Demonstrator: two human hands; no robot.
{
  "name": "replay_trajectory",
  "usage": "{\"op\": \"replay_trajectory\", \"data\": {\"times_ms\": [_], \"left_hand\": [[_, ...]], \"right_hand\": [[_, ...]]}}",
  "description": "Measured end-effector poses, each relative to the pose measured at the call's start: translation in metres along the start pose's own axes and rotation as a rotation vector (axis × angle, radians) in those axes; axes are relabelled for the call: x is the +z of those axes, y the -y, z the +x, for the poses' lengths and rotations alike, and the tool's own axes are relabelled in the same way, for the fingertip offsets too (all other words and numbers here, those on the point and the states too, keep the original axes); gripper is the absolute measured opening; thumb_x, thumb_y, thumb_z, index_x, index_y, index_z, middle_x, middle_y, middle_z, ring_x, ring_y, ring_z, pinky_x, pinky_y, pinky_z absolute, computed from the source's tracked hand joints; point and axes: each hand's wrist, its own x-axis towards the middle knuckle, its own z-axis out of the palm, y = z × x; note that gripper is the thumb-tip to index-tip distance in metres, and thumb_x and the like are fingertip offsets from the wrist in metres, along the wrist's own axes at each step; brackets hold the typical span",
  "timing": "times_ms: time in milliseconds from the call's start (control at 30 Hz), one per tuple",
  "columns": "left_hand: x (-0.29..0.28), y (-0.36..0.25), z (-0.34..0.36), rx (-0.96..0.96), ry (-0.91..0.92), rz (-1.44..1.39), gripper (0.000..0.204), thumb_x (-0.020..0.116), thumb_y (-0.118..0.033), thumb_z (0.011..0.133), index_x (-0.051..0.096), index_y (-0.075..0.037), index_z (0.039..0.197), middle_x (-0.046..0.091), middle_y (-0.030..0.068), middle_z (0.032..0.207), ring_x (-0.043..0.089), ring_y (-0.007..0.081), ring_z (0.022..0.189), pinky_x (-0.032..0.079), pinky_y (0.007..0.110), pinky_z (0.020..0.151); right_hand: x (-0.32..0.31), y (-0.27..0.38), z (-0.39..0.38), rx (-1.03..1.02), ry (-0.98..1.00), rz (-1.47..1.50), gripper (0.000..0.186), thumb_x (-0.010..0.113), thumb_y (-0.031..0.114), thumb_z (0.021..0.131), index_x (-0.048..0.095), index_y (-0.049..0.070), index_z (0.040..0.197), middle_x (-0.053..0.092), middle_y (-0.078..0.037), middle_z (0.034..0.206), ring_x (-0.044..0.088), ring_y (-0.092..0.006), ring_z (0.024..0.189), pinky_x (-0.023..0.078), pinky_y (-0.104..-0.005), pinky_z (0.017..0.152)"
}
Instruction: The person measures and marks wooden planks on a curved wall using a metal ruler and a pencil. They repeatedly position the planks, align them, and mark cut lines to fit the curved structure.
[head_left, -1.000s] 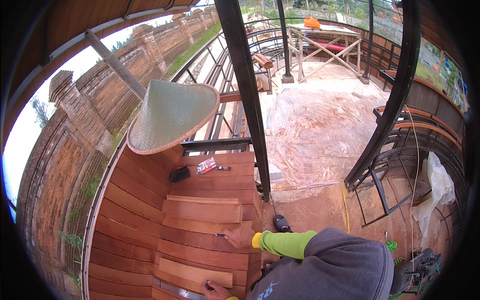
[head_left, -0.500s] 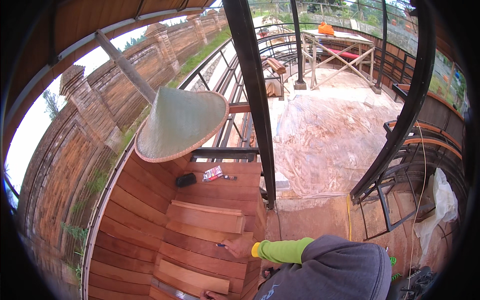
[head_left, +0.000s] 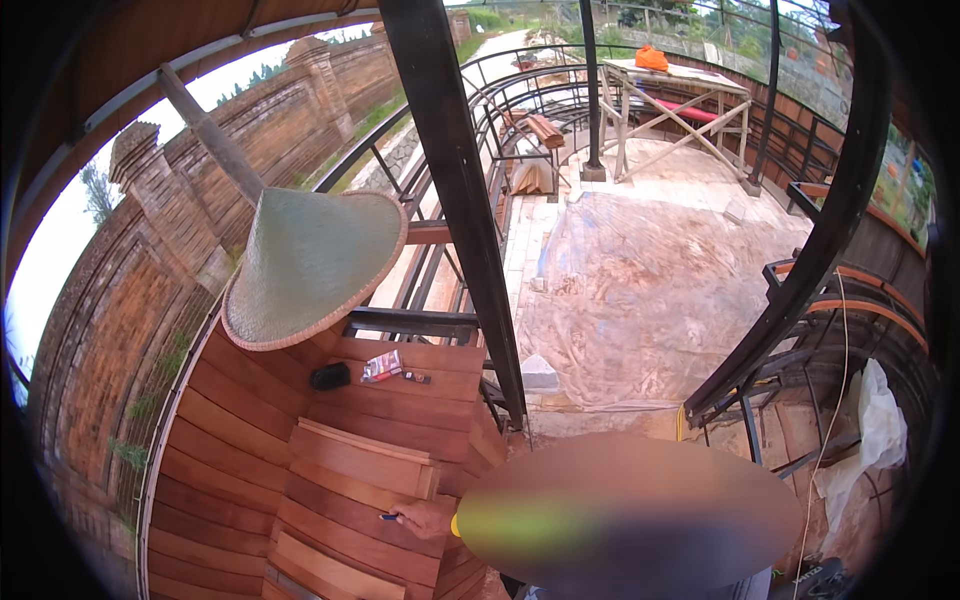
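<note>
Neither of my hands is in view. Below me, another person in a green sleeve with a yellow cuff leans over a curved bench of reddish-brown wooden slats. That person's hand rests by the slats and pinches a small dark-blue, pen-like thing. Just beyond the hand lie loose boards on the seat. Nearer, a further loose board lies along the bench. A blurred oval covers the person's head and upper body.
A conical woven hat hangs at the left before a brick wall. On the bench are a black pouch and a colourful packet. Black metal posts rise close by. Plastic sheeting covers the floor ahead, with a wooden trestle table behind.
The view has shifted, so the bench and hat appear further left. The other person's second hand, earlier at the lower edge, is out of view. Their visible hand still holds the pen-like thing.
</note>
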Motion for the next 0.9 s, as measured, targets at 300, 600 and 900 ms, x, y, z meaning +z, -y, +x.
{"op": "replay_trajectory", "data": {"times_ms": [300, 600, 900], "left_hand": [[0.002, -0.006, 0.004, 0.013, 0.006, -0.057, 0.028, 0.058, -0.025, 0.091, 0.068, 0.001, 0.09, 0.064, 0.0218, 0.083, 0.058, 0.0362, 0.074, 0.048, 0.044, 0.068], [0.002, 0.003, 0.001, -0.005, -0.014, -0.037, 0.025, 0.06, -0.017, 0.09, 0.066, 0.006, 0.095, 0.065, 0.0248, 0.089, 0.06, 0.0371, 0.081, 0.051, 0.043, 0.076], [-0.002, 0.005, 0.001, -0.003, 0.033, -0.168, 0.024, 0.062, -0.017, 0.09, 0.065, 0.006, 0.09, 0.063, 0.0232, 0.083, 0.058, 0.0363, 0.076, 0.05, 0.044, 0.072]], "right_hand": [[0.005, -0.007, -0.007, -0.125, -0.01, -0.138, 0.023, 0.042, 0.021, 0.097, 0.048, 0.009, 0.117, 0.055, -0.018, 0.072, 0.056, -0.0376, 0.067, 0.043, -0.0475, 0.06], [-0.009, 0.019, -0.013, -0.214, 0.029, -0.198, 0.027, 0.045, 0.017, 0.094, 0.048, 0.007, 0.12, 0.061, -0.019, 0.085, 0.059, -0.0386, 0.079, 0.045, -0.0479, 0.068], [0.0, 0.012, -0.009, -0.182, 0.108, -0.24, 0.035, 0.043, 0.014, 0.095, 0.045, 0.009, 0.129, 0.061, -0.02, 0.101, 0.059, -0.0394, 0.089, 0.048, -0.0466, 0.074]]}}
